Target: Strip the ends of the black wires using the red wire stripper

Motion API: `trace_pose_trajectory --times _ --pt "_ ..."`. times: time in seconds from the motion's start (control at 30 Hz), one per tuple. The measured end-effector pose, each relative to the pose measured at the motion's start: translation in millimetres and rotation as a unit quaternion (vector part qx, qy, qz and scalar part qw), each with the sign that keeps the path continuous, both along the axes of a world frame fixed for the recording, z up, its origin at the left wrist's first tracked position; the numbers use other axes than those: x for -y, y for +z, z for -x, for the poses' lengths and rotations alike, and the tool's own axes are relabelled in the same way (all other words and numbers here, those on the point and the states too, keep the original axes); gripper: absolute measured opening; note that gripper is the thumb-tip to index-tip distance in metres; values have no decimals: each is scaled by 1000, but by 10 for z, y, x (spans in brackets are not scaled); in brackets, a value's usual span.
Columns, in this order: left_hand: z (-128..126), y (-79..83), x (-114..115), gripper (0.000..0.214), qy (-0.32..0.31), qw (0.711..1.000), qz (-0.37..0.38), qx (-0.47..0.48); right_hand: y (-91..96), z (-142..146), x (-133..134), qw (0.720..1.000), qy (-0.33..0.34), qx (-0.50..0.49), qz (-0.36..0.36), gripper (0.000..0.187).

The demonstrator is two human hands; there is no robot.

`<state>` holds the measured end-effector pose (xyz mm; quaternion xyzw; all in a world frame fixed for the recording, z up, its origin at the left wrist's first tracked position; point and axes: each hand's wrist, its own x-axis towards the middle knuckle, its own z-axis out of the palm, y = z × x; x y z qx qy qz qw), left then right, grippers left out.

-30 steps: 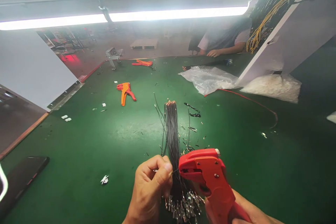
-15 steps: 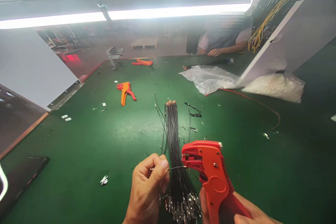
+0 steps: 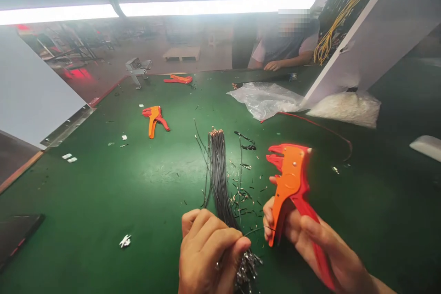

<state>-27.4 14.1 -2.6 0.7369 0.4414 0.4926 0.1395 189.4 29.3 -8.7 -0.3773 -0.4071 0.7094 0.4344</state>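
My left hand (image 3: 210,250) is closed, pinching a thin black wire (image 3: 253,231) between thumb and fingers. The wire's other end reaches the fingers of my right hand (image 3: 303,234). That hand is wrapped round an orange-and-red wire stripper (image 3: 292,170), whose jaws stand open and point left with nothing between them. A bundle of black wires (image 3: 218,170) lies on the green table under and beyond my left hand. Copper shows at the bundle's far end, and metal terminals (image 3: 250,262) at its near end, partly hidden by my left hand.
Short wire scraps (image 3: 244,197) lie right of the bundle. Another wire stripper (image 3: 155,121) and an orange tool (image 3: 178,79) lie farther back. Clear plastic sheeting (image 3: 262,98) and a filled bag (image 3: 346,108) are back right. A person (image 3: 280,57) sits across the table.
The wire stripper has moved up and right, away from the wire's end, its handles spread wider. My left hand has turned over and moved right, still holding the wire. The view has shifted slightly.
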Motion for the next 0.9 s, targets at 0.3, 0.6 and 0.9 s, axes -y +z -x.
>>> trace_pose_trajectory --times 0.3,0.6,0.9 --pt "-36 4 1 14 53 981 -105 -153 6 -22 41 924 10 302 -235 34" --pt "-16 -12 -5 15 16 965 -169 -202 18 122 -11 823 -36 376 -425 27" --pt "-114 -120 3 9 -3 964 -138 -227 -97 133 60 741 -77 448 -495 32"
